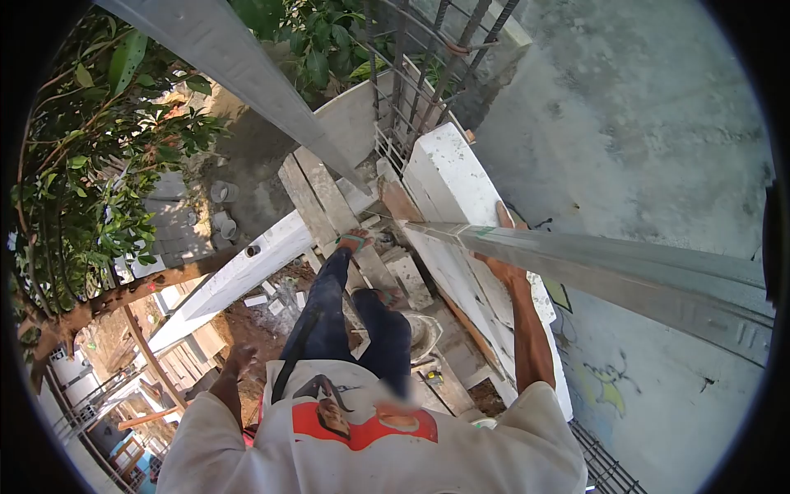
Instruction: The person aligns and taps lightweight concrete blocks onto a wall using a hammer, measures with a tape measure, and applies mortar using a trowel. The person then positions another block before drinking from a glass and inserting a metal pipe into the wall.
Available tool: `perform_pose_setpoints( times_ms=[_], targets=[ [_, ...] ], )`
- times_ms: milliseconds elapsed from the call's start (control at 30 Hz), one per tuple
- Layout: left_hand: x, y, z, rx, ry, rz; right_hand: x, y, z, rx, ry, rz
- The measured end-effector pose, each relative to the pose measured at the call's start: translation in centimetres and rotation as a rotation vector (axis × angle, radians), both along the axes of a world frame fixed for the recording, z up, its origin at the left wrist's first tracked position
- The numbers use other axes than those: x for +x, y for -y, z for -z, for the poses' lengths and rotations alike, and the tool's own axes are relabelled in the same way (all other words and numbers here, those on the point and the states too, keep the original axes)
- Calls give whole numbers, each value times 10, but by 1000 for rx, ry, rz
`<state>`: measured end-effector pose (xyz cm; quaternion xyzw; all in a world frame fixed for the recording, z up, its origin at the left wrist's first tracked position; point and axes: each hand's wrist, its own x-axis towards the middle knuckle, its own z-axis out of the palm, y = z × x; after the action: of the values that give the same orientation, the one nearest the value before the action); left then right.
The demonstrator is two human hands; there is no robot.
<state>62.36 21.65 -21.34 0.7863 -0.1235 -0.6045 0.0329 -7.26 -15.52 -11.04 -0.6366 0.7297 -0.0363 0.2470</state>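
Crossing the white block wall [448,169], the long silver metal beam [609,263], probably stiff, best held by its edges, hides whether your right hand [502,266] grips; your left hand [238,361], off the wall, looks empty, its opening blurred.

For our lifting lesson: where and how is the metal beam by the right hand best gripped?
Likely across its long edges, beside the right hand, from the side away from the camera. The metal beam is long and straight, and the hand shows past both edges there, so it could span the width.
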Motion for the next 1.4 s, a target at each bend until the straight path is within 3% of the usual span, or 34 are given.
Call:
perform_pose_setpoints(
  times_ms=[167,233,333,433,533,667,767,833,900,967,1000,1067,1133,1200,1267,1400],
  targets=[
    [-19,13,-13,85,43,-58,-3,-5,16,-30,57,-90],
    [-13,3,-7,80,34,-81,-2,-12,24,-156,-21,-165],
    [-16,12,-8,22,-34,-43,-6,-11,27,-81,8,-152],
    [-26,29,-12,46,65,6,-3,-14,27,-31,104,-108],
    [-25,50,1,26,-69,63,-10,-19,56,-70,9,-111],
    [-58,108,-16,-174,-35,327,-7,-25,35,-134,-99,-27],
    [-70,152,12,-419,-18,526,6,-30,16,-17,-137,78],
    [-92,217,0,-533,-100,1009,16,-36,22,-69,-224,133],
    [-134,263,6,-557,-27,1103,24,-46,4,-32,-203,213],
    [-218,312,-30,-540,-94,1303,32,-66,-3,-160,-208,251],
    [-267,320,-60,-695,-161,1295,36,-83,-7,-262,-201,299],
    [-342,346,-65,-971,-292,1498,53,-121,-11,-355,-204,418],
    [-427,355,-114,-1046,-385,1686,73,-175,-14,-399,43,611],
    [-488,362,-109,-1346,-359,1890,100,-236,11,-226,169,829],
    [-553,357,-131,-1381,-371,1929,139,-294,54,62,280,1138],
    [-631,342,-128,-1541,-301,2109,216,-376,108,-30,471,1464]
  ],
)
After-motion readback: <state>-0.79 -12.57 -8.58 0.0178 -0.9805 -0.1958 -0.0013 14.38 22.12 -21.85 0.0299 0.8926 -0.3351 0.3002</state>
